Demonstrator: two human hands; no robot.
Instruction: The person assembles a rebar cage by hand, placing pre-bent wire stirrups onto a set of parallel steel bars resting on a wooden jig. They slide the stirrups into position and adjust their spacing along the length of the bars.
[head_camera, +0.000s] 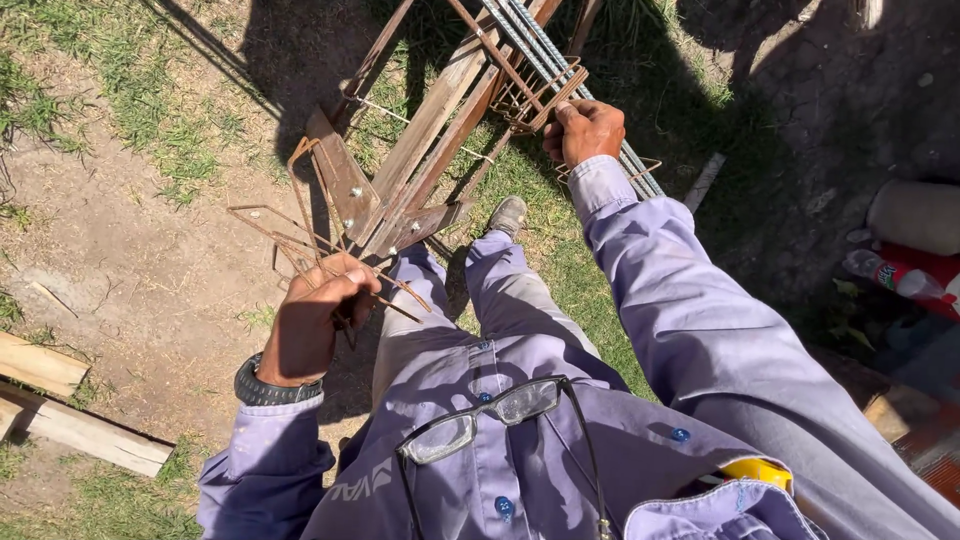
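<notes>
The left hand (312, 325), at lower left of centre, grips a loose bundle of rusty bent wire stirrups (290, 235). The right hand (583, 130), upper centre, closes on the grey rebar cage (545, 60) lying on a wooden trestle (420, 150).

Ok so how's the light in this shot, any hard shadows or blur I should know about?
Head view: hard sunlight, sharp focus, no motion blur. A deep shadow covers the top of the frame behind the wooden stand. The left hand with wire stirrups is brightly lit, as is the right hand on the rebar. Edges bend slightly, wide-angle.
</notes>
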